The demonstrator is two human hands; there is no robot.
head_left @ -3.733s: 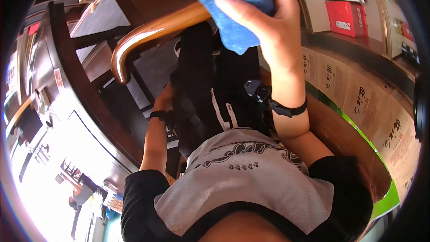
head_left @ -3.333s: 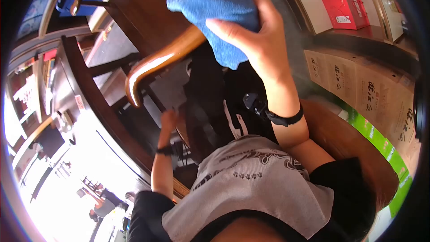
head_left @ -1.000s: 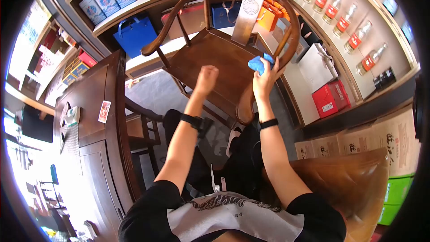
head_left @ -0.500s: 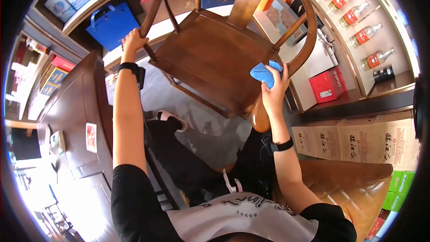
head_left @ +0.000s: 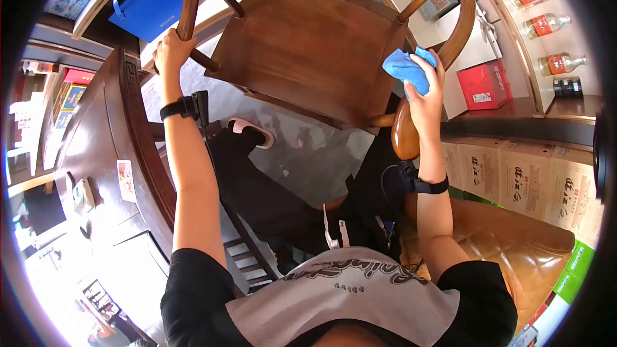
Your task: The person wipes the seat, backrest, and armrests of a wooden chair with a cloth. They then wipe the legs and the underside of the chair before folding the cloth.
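Grey cloth on a shirt with black sleeves is the closest thing I see from the head camera. Just past it are black pants, and a tan padded seat is by the right elbow. A pink and black shoe is on the grey floor. Farther out, the right hand holds the blue cloth. Its fingers are bent and only part open, with the cloth squished between them and the thumb. The cloth is up by the right chair arm, over its inner side, but I can't tell how much of it touches the wood. The left hand has its fingers curled round the front end of the left chair arm, closed on it. Both arms belong to the big brown wooden chair, and its flat seat is between the two hands. To the left is a dark wood table with a little red and white card on it. To the right are tan boxes in a row. Past them I see a red box on a shelf, and glass bottles with red labels. Far up on the left is a blue bag.
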